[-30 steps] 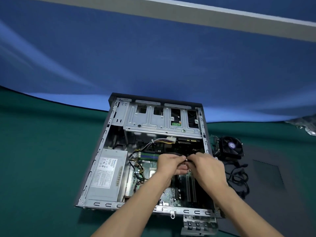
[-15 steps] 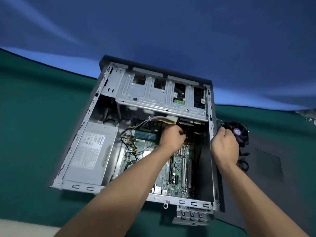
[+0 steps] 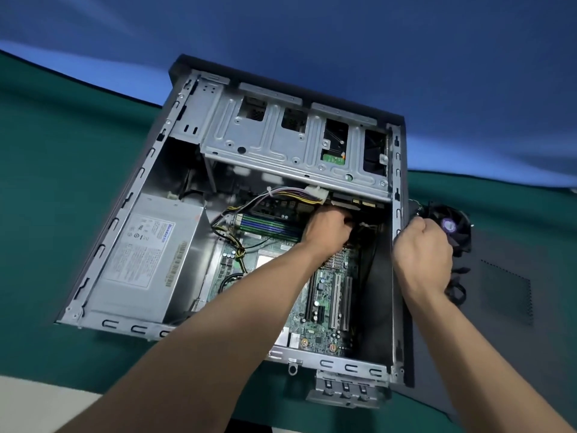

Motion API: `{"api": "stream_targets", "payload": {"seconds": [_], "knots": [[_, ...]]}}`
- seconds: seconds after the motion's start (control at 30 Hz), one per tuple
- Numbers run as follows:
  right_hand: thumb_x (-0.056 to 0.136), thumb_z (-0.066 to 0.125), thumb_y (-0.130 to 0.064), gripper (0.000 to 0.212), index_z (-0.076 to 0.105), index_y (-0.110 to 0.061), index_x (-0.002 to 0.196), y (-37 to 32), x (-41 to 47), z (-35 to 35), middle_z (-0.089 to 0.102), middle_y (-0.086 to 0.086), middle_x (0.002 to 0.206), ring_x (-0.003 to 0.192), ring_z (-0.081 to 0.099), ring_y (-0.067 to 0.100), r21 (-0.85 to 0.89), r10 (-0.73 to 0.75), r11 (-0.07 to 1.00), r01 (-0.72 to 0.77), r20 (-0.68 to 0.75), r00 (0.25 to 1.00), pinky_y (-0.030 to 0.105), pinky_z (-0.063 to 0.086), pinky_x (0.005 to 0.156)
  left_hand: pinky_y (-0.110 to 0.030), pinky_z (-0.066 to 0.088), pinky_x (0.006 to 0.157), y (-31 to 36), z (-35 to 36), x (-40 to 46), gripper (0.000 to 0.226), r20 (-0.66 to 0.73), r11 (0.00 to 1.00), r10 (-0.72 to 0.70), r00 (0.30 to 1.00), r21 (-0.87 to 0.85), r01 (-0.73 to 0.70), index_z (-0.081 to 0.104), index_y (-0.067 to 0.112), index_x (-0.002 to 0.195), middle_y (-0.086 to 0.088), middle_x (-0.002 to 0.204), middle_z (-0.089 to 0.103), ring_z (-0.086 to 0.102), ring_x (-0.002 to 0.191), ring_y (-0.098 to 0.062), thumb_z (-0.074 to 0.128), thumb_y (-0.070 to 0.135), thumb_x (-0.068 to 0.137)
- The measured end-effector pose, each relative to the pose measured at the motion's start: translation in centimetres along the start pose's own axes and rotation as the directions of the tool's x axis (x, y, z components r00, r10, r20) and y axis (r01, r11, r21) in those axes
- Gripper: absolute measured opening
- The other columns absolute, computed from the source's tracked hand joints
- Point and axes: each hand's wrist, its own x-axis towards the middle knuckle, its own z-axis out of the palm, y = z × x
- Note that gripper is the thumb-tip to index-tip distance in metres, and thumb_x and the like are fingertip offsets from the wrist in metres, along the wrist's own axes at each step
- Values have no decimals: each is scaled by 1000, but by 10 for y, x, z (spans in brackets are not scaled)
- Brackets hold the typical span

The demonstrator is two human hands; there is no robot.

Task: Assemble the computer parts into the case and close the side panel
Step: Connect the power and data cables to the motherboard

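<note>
The open computer case (image 3: 397, 276) lies on its side on the green table, with the motherboard (image 3: 324, 307) bare inside. My left hand (image 3: 327, 228) reaches into the case just below the drive cage (image 3: 281, 142). Its fingers curl round a black cable (image 3: 352, 224) there. My right hand (image 3: 421, 257) is outside the case's right wall and grips the black CPU cooler fan (image 3: 457, 225) on the table. The dark side panel (image 3: 505, 285) lies flat to the right of the case, under the cooler.
A grey power supply (image 3: 146, 251) fills the case's left side, with bundled wires (image 3: 290, 195) running to a white connector. RAM sticks (image 3: 268, 225) sit left of my left hand. Black cable loops (image 3: 457, 292) lie beside the cooler. A metal bracket (image 3: 346, 392) juts from the near edge.
My right hand left the cable inside the case, moved right over the wall and closed on the cooler fan. My left hand stayed on the cable. The view came closer.
</note>
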Motion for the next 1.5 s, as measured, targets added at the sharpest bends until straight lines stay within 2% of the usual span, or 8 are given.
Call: {"api": "stream_targets", "payload": {"seconds": [0.3, 0.4, 0.57, 0.87, 1.03, 1.17, 1.27, 1.5], "knots": [[97, 25, -22, 38, 57, -6, 87, 0, 2, 2, 58, 11, 87, 81, 50, 31, 16, 38, 999, -38, 15, 999, 35, 36, 70, -34, 50, 71, -2, 16, 12, 28, -27, 997, -2, 1000, 73, 4, 63, 1, 81, -23, 87, 67, 65, 80, -36, 53, 24, 93], [97, 25, -22, 37, 57, -6, 86, 0, 2, 2, 59, 12, 87, 80, 50, 31, 31, 41, 999, -42, 17, 999, 35, 36, 69, -30, 44, 65, -5, 18, 11, 25, -53, 989, 52, 997, 138, -45, 59, 7, 74, -19, 77, 64, 65, 75, -33, 53, 23, 93], [97, 26, -24, 37, 57, -8, 83, 0, 2, 2, 56, 7, 82, 78, 48, 29, 57, 66, 996, -67, 33, 997, 35, 34, 69, -32, 48, 69, -8, 21, 9, 19, -74, 966, 172, 982, 210, -153, 67, 6, 85, -13, 77, 67, 63, 70, -30, 54, 18, 92], [97, 26, -25, 39, 51, -11, 70, 2, 2, 1, 49, 1, 68, 61, 43, 17, 61, 69, 996, -72, 47, 997, 34, 30, 63, -28, 37, 56, -8, 25, 8, 35, -32, 929, 200, 979, 323, -179, 42, 14, 56, 3, 55, 42, 51, 58, -26, 48, 4, 89], [97, 25, -25, 41, 55, -9, 73, 2, 2, 2, 54, 4, 72, 68, 49, 25, 48, 43, 998, -44, 32, 999, 35, 35, 66, -30, 40, 61, -10, 26, 13, 21, 0, 929, 200, 980, 317, -190, 52, 12, 69, -5, 72, 56, 58, 68, -28, 48, 1, 87], [97, 24, -25, 43, 59, -6, 79, 3, 0, 2, 60, 11, 82, 76, 53, 32, 21, 23, 1000, -23, 8, 1000, 36, 38, 67, -28, 38, 59, -13, 28, 14, 29, -3, 927, 204, 979, 322, -193, 47, 15, 64, 3, 61, 46, 53, 62, -24, 48, 0, 89], [97, 25, -24, 42, 59, -6, 79, 2, 1, 2, 58, 11, 82, 76, 51, 32, 7, 28, 1000, -28, 10, 1000, 35, 36, 66, -27, 41, 61, -14, 25, 15, 21, -37, 933, 235, 971, 289, -215, 61, 10, 75, 1, 61, 49, 56, 65, -28, 49, 7, 91], [97, 24, -25, 43, 59, -5, 80, 2, 0, 2, 61, 14, 85, 77, 53, 33, 9, 8, 1000, -8, 0, 1000, 35, 38, 68, -35, 47, 77, -4, 23, 20, 19, 20, 967, 111, 994, 228, -113, 62, 2, 98, -20, 96, 67, 64, 89, -35, 47, 12, 92]]}}
